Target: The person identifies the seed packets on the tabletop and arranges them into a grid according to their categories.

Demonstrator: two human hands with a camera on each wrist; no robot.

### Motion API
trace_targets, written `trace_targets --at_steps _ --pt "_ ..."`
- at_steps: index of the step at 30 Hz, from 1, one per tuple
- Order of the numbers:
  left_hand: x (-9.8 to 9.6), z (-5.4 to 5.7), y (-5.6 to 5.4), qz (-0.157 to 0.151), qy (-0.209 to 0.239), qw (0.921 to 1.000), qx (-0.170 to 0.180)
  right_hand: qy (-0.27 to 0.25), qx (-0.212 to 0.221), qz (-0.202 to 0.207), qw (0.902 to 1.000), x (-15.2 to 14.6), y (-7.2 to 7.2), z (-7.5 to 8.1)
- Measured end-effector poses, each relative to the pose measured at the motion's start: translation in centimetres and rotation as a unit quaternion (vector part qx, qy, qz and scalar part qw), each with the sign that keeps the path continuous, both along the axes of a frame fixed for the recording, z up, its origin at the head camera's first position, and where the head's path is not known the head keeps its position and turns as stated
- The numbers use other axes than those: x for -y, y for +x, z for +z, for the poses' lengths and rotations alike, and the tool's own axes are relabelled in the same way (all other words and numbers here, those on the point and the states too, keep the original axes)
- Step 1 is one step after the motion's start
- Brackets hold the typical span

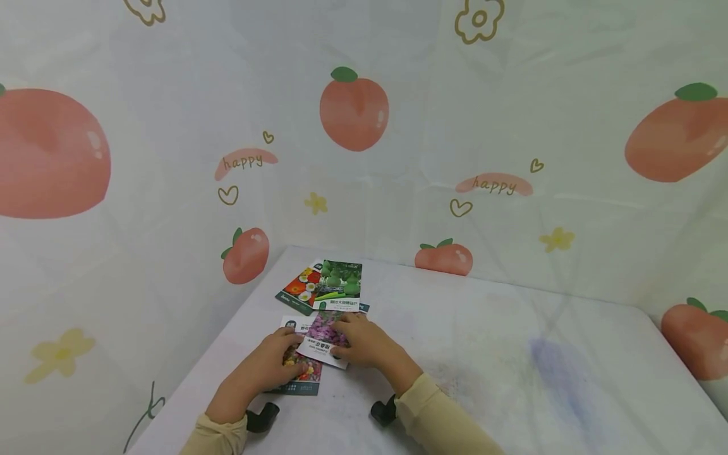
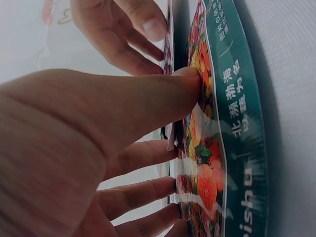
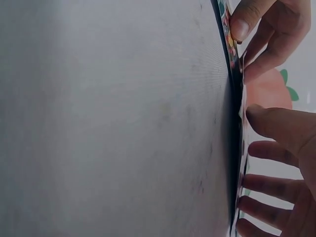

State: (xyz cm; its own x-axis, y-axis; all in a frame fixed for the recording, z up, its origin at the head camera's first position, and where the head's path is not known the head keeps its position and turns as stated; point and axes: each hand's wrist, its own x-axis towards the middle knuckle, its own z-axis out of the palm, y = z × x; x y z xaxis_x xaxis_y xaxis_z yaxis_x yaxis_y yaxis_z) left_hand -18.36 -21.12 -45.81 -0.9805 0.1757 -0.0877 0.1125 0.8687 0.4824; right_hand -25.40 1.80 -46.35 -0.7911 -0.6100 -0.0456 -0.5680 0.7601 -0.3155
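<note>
A seed packet with multicoloured flowers (image 1: 311, 370) and a dark green bottom band lies flat on the table. My left hand (image 1: 264, 360) rests on it, thumb and fairly straight fingers spread over its face. Partly overlapping that packet is a second one with purple flowers (image 1: 323, 327) and a white band. My right hand (image 1: 364, 341) touches this purple packet, its fingers extended along the face and its thumb near the lower edge. In the right wrist view, the packets (image 3: 241, 133) appear edge-on beneath the fingertips of the right hand (image 3: 296, 163).
Farther back, a packet with green gourds (image 1: 343, 281) overlaps one with red and white flowers (image 1: 300, 287). Black curved pieces (image 1: 263, 418) sit by both wrists. A white sheet (image 1: 398, 189) printed with fruit hangs behind the white table (image 1: 483, 341).
</note>
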Motion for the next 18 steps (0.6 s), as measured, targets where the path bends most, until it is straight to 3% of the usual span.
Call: trace_targets --at_steps 8,18 --pt "-0.16 0.23 -0.04 -0.001 -0.005 1.0 -0.004 0.012 0.002 -0.014 0.9998 0.25 -0.04 0.04" --pt "0.0 -0.15 0.03 0.0 -0.003 0.9999 -0.01 0.036 -0.015 -0.002 0.9992 0.73 -0.02 -0.08"
